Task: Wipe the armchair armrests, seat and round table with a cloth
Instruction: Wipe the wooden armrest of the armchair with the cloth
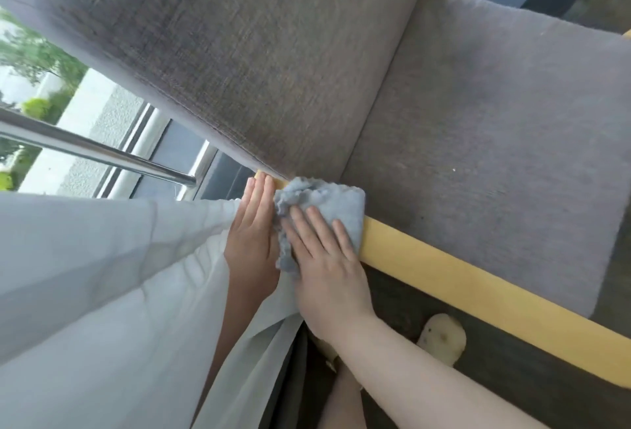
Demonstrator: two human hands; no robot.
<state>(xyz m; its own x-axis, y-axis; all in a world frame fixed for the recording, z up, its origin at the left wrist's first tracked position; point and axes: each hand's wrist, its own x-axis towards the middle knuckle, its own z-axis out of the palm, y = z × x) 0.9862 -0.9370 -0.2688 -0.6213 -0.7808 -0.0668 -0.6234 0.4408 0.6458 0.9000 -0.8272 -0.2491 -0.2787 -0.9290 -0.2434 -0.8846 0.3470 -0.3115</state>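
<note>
The right hand (324,258) lies flat with fingers spread on a grey-blue cloth (321,210), pressing it down onto the yellow wooden armrest (444,268) at its back end, where the rail runs in under the backrest cushion (256,70). Spreading the fingers likely keeps the bunched cloth from sliding off the narrow rail while it is rubbed. The left hand (254,234), just beside the right and touching the cloth's edge, has straight fingers laid against the armrest end; it appears to hold back the white curtain (119,275) that hangs over its wrist, so the fabric stays clear of the wiping. Beyond the hands, the grey seat cushion (495,155) lies on the far side of the rail. A metal railing (102,152) runs to the left of the hands. The round table is not in view, and the seat looks yet to be wiped.
</note>
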